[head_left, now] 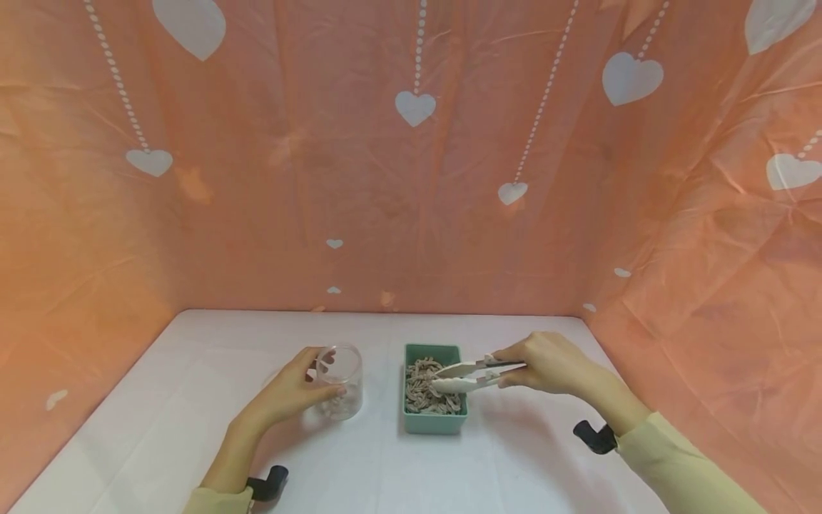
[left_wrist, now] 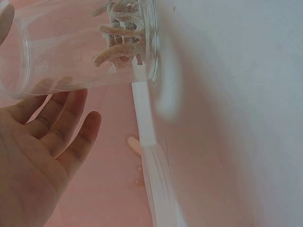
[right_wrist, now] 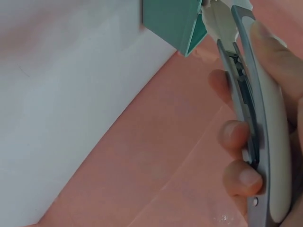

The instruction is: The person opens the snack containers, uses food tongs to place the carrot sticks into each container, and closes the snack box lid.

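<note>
My left hand [head_left: 289, 392] holds a clear cylindrical jar [head_left: 349, 371], thumb on the near side and fingers around the far side. In the left wrist view, several brown stick-like pieces [left_wrist: 118, 47] lie at the bottom of the jar. A green rectangular box [head_left: 434, 425] stands to the right of the jar, filled with brownish twisted pieces [head_left: 424, 400]. My right hand [head_left: 546, 363] grips tongs [head_left: 454, 385] from the right, their white tips at the pieces inside the box. Whether the tips pinch a piece, I cannot tell.
Jar and box stand on a white-covered table [head_left: 385, 471]. An orange cloth [head_left: 462, 243] with white hearts walls in the table's back and sides. Black wrist mounts [head_left: 268, 484] show on both arms.
</note>
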Demonstrator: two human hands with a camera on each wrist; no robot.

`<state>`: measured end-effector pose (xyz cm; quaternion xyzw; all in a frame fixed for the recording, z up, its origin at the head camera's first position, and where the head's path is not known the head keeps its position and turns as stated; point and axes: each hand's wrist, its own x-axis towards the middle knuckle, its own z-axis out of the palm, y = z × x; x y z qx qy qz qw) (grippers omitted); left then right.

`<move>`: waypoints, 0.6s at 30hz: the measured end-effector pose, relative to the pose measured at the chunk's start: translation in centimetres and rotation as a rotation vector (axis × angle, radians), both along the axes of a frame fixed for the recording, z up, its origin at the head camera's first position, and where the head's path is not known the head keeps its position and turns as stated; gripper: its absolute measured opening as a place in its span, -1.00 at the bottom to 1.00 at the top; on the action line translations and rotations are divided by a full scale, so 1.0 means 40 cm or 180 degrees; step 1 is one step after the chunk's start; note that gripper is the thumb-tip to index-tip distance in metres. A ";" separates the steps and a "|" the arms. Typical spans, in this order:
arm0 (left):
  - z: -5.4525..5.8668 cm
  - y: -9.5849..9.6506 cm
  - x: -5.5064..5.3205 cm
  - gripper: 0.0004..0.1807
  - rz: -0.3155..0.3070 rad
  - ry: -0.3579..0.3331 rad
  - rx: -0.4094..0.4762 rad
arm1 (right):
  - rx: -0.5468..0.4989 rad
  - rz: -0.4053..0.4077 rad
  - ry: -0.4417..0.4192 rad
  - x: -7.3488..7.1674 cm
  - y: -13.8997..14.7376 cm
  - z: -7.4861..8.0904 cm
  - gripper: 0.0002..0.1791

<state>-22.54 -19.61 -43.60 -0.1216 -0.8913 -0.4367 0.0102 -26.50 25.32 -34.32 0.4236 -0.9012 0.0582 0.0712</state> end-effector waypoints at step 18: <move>-0.003 0.006 -0.002 -0.19 0.0029 0.0086 -0.0023 | -0.0519 -0.0232 -0.0005 0.018 0.027 -0.025 -0.48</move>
